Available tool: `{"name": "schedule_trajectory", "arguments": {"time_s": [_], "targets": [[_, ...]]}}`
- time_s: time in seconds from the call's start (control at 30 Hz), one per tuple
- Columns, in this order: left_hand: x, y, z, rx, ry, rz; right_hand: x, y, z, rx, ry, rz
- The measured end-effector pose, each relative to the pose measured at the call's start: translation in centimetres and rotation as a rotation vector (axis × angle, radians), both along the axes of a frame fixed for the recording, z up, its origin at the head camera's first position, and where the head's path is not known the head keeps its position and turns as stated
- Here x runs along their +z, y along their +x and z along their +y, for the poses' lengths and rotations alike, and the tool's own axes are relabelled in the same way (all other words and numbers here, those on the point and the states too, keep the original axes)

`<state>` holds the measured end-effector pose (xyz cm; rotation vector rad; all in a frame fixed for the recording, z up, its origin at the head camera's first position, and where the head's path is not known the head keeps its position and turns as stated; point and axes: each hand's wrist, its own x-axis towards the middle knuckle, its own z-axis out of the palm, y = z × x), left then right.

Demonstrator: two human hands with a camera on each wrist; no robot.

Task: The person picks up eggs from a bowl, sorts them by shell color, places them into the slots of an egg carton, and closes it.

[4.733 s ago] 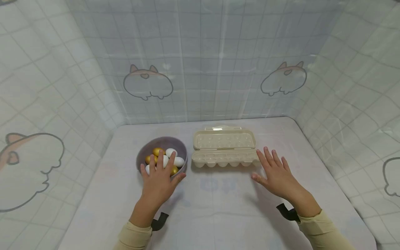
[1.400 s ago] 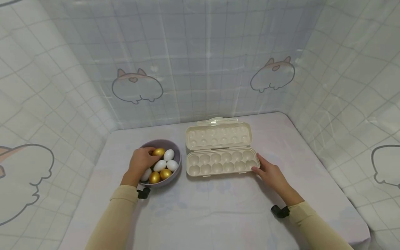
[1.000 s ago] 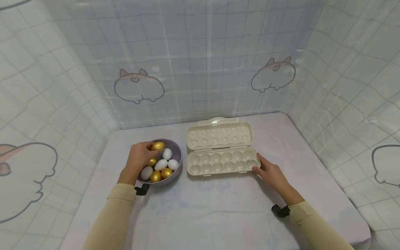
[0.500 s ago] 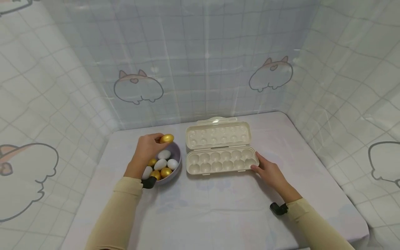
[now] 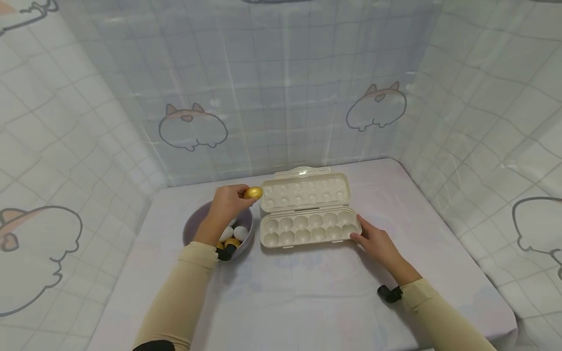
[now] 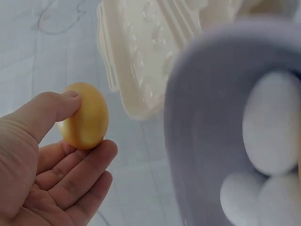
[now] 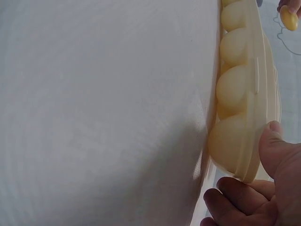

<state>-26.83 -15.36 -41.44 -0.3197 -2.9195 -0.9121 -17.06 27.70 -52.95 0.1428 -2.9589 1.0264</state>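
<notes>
My left hand (image 5: 228, 202) pinches a golden egg (image 5: 253, 193) between thumb and fingers, held up past the right edge of the purple-grey bowl (image 5: 191, 226). The left wrist view shows the thumb across the golden egg (image 6: 94, 117). White eggs (image 5: 241, 233) and golden eggs lie in the bowl, partly hidden by my left forearm. To its right stands an open cream egg carton (image 5: 305, 192), its lid tipped back and its cups bare. My right hand (image 5: 379, 243) grips the carton's right end, thumb on the rim and fingers below it in the right wrist view.
A pale cloth covers the table (image 5: 298, 297). Grid-patterned curtains (image 5: 281, 87) with cartoon animals enclose it at the back and both sides. The carton's clear latch flap (image 5: 303, 171) stands up behind the lid.
My left hand went from hovering open over the bowl to taking a golden egg, lifting it and carrying it right. My right hand moved onto the carton's end, then stayed.
</notes>
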Motion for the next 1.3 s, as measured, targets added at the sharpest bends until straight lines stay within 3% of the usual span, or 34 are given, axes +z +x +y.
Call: {"name": "schedule_trajectory", "arguments": {"time_s": [0.43,1.3], "targets": [[-0.8,-0.9,4.3,-0.100,-0.023,0.028,-0.1,-0.1,0.0,-0.011,-0.003,-0.004],[-1.4,-1.8,8.6,-0.207,-0.024,0.096,0.0,-0.3,-0.1,-0.016,-0.027,-0.023]]}}
